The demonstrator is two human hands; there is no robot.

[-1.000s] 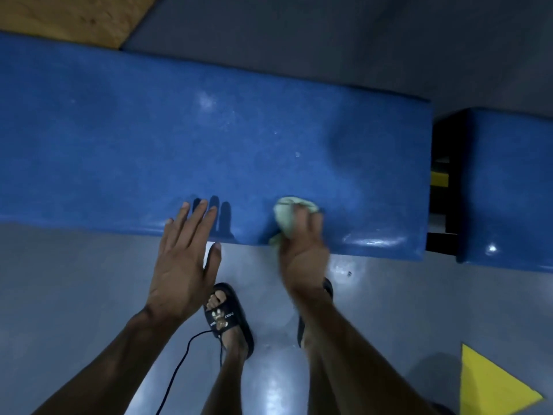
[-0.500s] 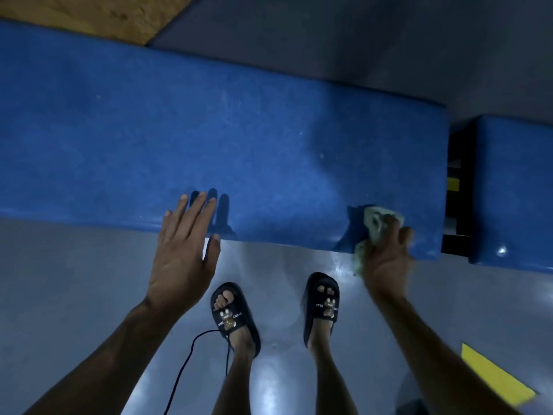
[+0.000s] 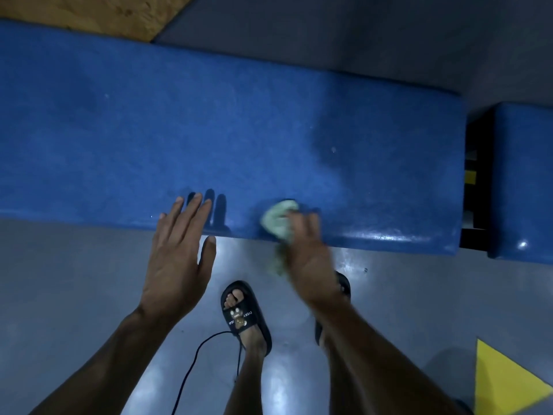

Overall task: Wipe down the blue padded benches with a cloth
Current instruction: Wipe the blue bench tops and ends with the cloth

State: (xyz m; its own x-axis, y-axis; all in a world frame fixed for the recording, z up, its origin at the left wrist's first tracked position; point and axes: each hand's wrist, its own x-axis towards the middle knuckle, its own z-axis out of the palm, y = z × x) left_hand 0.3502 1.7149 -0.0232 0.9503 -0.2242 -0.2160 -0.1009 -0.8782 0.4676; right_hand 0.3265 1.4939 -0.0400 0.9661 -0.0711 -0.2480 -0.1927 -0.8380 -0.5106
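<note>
Cloth [image 3: 276, 218] in right hand [image 3: 308, 256], bench [image 3: 269, 139] edge; left hand [image 3: 176, 259] flat.

left hand [image 3: 176, 259] lies on the long bench's [image 3: 209, 139] near edge; right hand [image 3: 308, 253] with cloth [image 3: 276, 220] just right of it; second bench [image 3: 523, 181] farther right.

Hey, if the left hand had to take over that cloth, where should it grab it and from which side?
Probably the bunched top of the cloth, coming from the left. That lump sticks out bare past the right hand, lying on the near edge of the bench. The tail below hangs against the palm, so it is harder to reach. The left hand is flat and open close beside it.
</note>
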